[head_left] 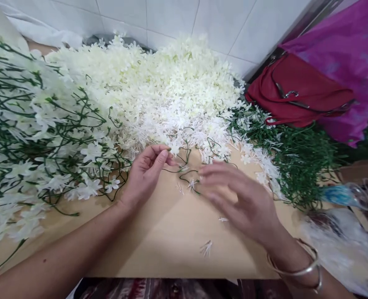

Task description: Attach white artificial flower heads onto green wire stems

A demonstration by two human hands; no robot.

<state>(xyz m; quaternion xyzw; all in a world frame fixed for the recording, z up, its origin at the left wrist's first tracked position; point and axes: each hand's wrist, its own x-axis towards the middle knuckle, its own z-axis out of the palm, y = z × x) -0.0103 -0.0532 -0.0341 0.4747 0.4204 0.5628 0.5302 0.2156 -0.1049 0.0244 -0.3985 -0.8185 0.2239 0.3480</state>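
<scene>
My left hand point(148, 172) is closed in a pinch, thumb against forefinger. A green artificial flower stem point(169, 149) shows at its fingertips, beside a small white blossom. My right hand point(238, 197), blurred by motion, is to the right with fingers stretched out and apart; I see nothing held in it. Between the hands, a thin green stem point(184, 176) curls on the tan tabletop point(159, 249). Little white stamens point(191, 185) lie beside it, and another bunch of stamens point(206, 248) is nearer the front edge.
A large heap of white artificial blossoms point(171, 79) lies against the tiled wall point(171, 16). Stemmed white flowers point(31, 137) are piled at left, bare green stems point(305, 160) at right. Beyond those are a red bag point(308, 89), purple plastic point(342, 45) and clear plastic point(336, 245).
</scene>
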